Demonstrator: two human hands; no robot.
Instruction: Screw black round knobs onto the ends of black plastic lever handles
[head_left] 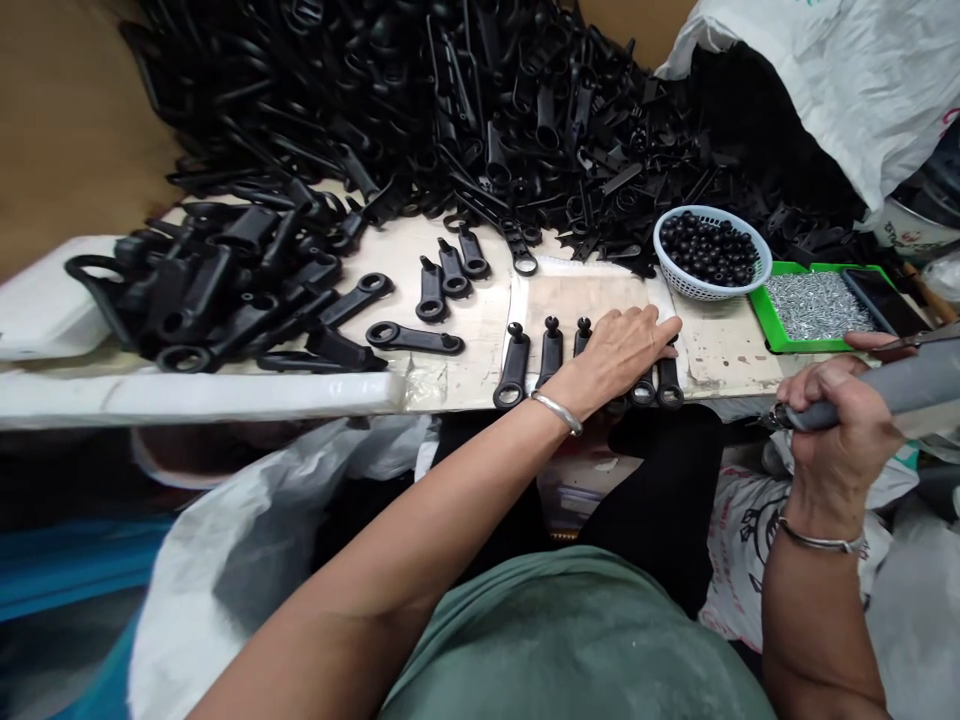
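Observation:
My left hand (626,350) reaches over a row of black plastic handle parts along the table's front edge. Its fingers are bent and pressed together at the top of the rightmost handle part (670,384), and they hide some of the row. To the left of that hand, a handle part (512,368) and its neighbours lie ring end towards me, with a round black knob (553,325) at the upper end. My right hand (840,410) is wrapped around a grey electric screwdriver (892,385), its tip pointing left, just off the table edge.
A blue-white basket (761,270) holds black balls. Beside it, small screws (817,305) fill a green tray (776,343), with a dark phone (885,300) at its right. Black plastic parts (375,90) are heaped at the back, more (232,270) at the left. White foam (300,393) lines the left front edge.

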